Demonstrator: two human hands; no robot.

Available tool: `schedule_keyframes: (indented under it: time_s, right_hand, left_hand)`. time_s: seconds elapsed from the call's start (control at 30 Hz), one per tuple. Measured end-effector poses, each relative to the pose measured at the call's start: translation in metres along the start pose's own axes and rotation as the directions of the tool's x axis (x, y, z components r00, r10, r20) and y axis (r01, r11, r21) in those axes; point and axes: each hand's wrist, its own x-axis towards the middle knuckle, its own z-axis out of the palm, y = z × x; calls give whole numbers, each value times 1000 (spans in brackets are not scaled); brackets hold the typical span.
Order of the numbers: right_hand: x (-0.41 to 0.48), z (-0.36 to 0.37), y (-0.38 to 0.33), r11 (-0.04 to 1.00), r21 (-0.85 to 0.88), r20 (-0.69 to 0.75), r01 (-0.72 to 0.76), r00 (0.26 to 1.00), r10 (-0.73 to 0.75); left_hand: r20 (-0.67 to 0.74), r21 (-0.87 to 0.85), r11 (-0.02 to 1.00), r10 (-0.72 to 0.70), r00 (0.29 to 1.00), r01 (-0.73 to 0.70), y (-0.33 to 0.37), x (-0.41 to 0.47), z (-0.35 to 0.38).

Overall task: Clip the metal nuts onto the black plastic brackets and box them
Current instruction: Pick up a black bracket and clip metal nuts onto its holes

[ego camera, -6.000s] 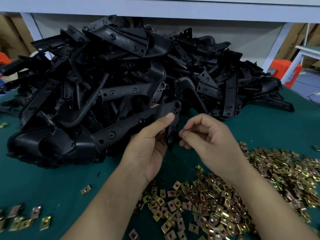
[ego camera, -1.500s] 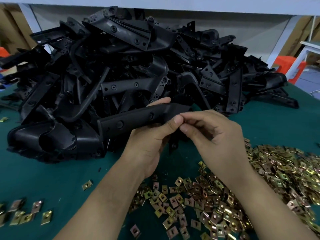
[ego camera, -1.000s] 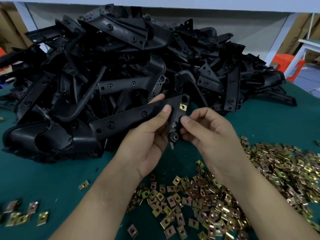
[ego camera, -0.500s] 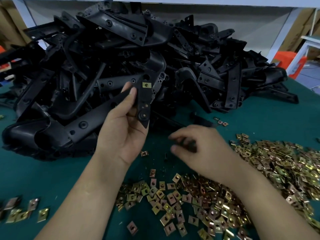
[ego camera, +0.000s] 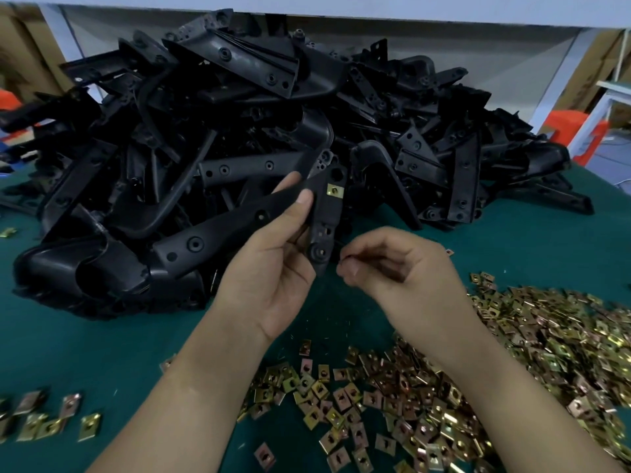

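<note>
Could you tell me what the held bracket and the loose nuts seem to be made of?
The bracket looks like moulded plastic: matte black, dull highlights. The nuts look like plated sheet metal: thin, flat, shiny yellow-gold.

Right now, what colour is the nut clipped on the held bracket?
Yellow-gold nut, standing out against the black bracket; it shows best in the head view.

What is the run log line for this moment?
left hand: grips bracket | clipped nut: bracket's upper end | right hand: pinches small piece, unclear | loose nuts: piled nearby
</note>
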Motion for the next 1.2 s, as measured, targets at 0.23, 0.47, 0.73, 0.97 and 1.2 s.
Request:
schedule_keyframes:
  time_s: [0.23,0.47,0.73,0.97,1.2]
  right_hand:
    - [2,-4,-8,900,432,-46,-57,995,85]
    - [1,-2,-11,896,433,-8,-96,994,110]
    - [-2,5,-14,879,449,38,-162,986,162]
    - [-3,10,-17,820,534,41,-204,976,216]
    - [-4,13,-17,787,582,43,-203,975,219]
  left_hand:
    - [26,59,998,-3,1000,2,-2,-1,-1]
    - [49,85,996,-7,999,3,-6,-1,-1]
    - [105,143,989,25,994,-40,-8,-2,-2]
    - [134,141,990,7,991,-26,-11,-3,-3]
    - [123,120,993,-28,992,13,-11,-3,-2]
